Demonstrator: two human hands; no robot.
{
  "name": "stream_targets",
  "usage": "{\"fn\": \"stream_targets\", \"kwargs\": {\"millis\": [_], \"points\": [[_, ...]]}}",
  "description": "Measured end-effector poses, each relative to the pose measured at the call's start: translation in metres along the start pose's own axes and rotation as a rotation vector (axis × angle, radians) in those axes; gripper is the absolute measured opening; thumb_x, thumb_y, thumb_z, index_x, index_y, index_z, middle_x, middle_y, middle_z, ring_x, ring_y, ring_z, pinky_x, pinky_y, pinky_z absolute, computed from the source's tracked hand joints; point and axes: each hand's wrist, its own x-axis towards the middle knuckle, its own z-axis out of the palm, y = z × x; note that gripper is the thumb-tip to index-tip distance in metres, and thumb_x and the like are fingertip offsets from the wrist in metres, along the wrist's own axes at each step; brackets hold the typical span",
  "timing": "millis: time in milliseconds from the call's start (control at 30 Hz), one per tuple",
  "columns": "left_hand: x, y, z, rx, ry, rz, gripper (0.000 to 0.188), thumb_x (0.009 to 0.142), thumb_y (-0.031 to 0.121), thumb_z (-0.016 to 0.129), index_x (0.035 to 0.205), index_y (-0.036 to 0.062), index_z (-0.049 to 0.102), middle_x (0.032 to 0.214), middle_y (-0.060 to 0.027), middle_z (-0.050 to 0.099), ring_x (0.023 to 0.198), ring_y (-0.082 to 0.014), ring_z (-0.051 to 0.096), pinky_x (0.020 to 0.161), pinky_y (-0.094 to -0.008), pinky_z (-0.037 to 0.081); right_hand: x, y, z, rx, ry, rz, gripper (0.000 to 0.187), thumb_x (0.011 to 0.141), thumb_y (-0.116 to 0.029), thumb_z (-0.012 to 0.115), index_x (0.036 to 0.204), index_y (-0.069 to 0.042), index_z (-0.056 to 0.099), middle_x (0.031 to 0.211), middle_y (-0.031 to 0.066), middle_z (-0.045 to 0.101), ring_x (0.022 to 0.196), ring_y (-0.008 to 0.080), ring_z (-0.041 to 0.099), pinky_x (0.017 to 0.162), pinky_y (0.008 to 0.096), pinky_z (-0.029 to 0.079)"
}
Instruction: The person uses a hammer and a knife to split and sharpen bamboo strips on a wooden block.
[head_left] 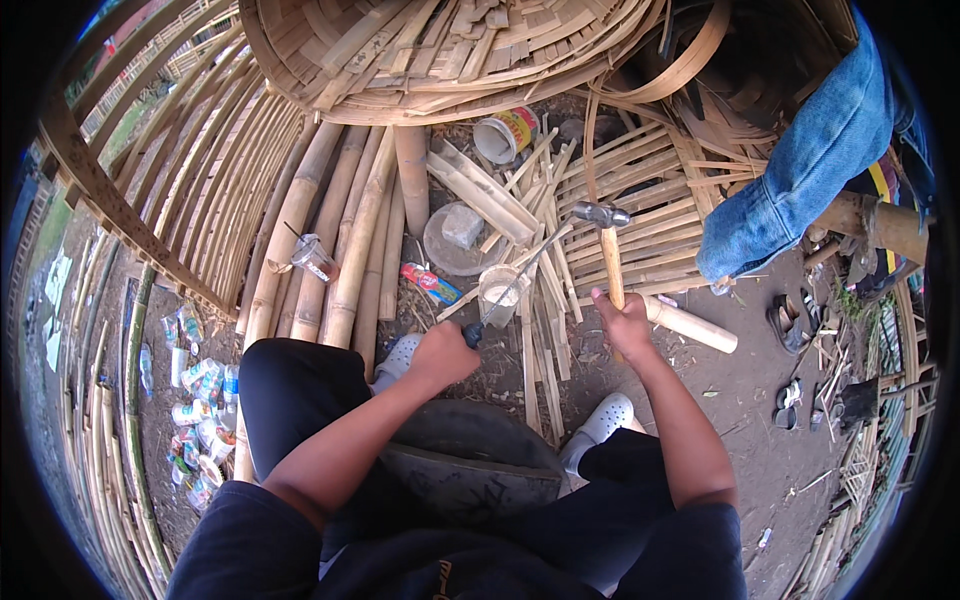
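Note:
My left hand (446,356) is closed around the dark handle of a long, thin-shafted tool that looks like a screwdriver (520,272). Its shaft slants up and right across a short pale hollow piece (502,286) and bamboo strips. In my right hand (624,326), a hammer (611,262) is gripped by its wooden handle, the metal head pointing away from me. Split bamboo strips (540,340) lie heaped between the two hands. Just right of my right hand, a cut bamboo length (692,326) rests on the ground.
A large woven basket (420,70) holding strips stands at the far side. Bamboo poles (352,262) and a plastic cup (314,260) lie to the left. A round block with a stone (461,227) sits ahead. Someone's jeans-clad leg (800,180) extends in at right, near sandals (790,322).

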Motion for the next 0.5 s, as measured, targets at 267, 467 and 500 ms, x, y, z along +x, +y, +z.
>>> {"fn": "stream_targets", "kwargs": {"millis": [267,467,500], "points": [[-0.005,-0.001,0.005,0.009,-0.023,0.01,0.027,0.071,0.016,0.063,0.078,-0.0098,0.066,0.078,-0.0321,0.063,0.081,-0.044,0.065,0.076,-0.0477,0.054,-0.015,-0.039,-0.021,0.142,0.038,-0.436,0.046,0.092,-0.019,0.065,0.053,-0.009,0.043,0.05,-0.0058,0.039,0.045,0.0055,0.031,0.041,0.0265,0.024],[-0.004,-0.006,0.01,0.007,-0.032,0.012,0.027,0.071,0.017,0.063,0.078,-0.009,0.066,0.079,-0.0308,0.064,0.082,-0.0438,0.065,0.077,-0.0473,0.054,-0.036,-0.075,-0.028,0.185,-0.023,-0.737,0.048,0.095,-0.023,0.057,0.053,-0.004,0.043,0.052,-0.0007,0.041,0.049,0.0095,0.037,0.047,0.027,0.027],[-0.003,-0.009,0.012,0.011,-0.029,0.017,0.027,0.071,0.017,0.063,0.079,-0.0084,0.066,0.079,-0.0302,0.064,0.082,-0.0437,0.065,0.077,-0.0473,0.054,-0.036,-0.075,-0.025,0.211,-0.041,-0.719,0.048,0.096,-0.023,0.057,0.054,-0.004,0.044,0.052,-0.0007,0.041,0.049,0.0096,0.036,0.047,0.0269,0.027]]}}
